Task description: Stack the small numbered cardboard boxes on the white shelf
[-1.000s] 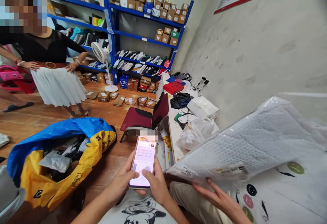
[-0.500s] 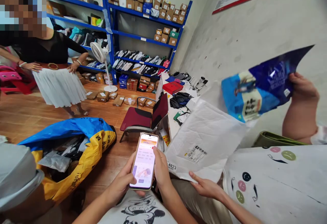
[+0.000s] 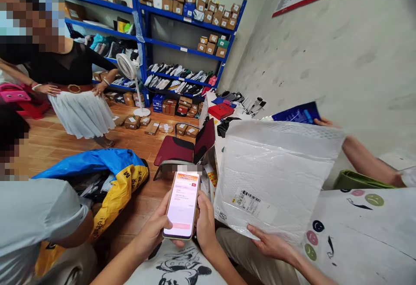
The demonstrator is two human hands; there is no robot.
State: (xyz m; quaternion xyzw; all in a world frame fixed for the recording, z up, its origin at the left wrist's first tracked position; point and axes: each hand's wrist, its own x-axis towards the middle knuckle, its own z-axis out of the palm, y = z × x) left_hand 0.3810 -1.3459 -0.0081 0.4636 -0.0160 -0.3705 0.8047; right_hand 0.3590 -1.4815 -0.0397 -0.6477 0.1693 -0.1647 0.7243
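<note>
Both my hands hold a smartphone [image 3: 182, 205] with a lit pink and white screen, low in the middle of the view. My left hand [image 3: 152, 233] cups it from the left and below. My right hand [image 3: 205, 224] grips its right edge, thumb by the screen. Just right of the phone, a co-worker in a white smiley-print shirt holds up a white bubble mailer [image 3: 276, 176] with a barcode label. The co-worker's one hand [image 3: 271, 246] is under the mailer. The other hand [image 3: 325, 122] holds a blue packet [image 3: 297, 114] behind the mailer's top edge.
A blue and yellow sack [image 3: 107, 176] of parcels lies open on the wood floor at the left. A person in a grey shirt [image 3: 35, 220] sits at near left. Another person in a white skirt [image 3: 81, 111] stands by blue shelves [image 3: 182, 46]. A red chair [image 3: 185, 146] and cluttered table [image 3: 224, 159] stand ahead.
The co-worker has swung the mailer upright beside my phone and lowered the blue packet behind it. The grey-shirted person has leaned further in. The phone screen shows a different page.
</note>
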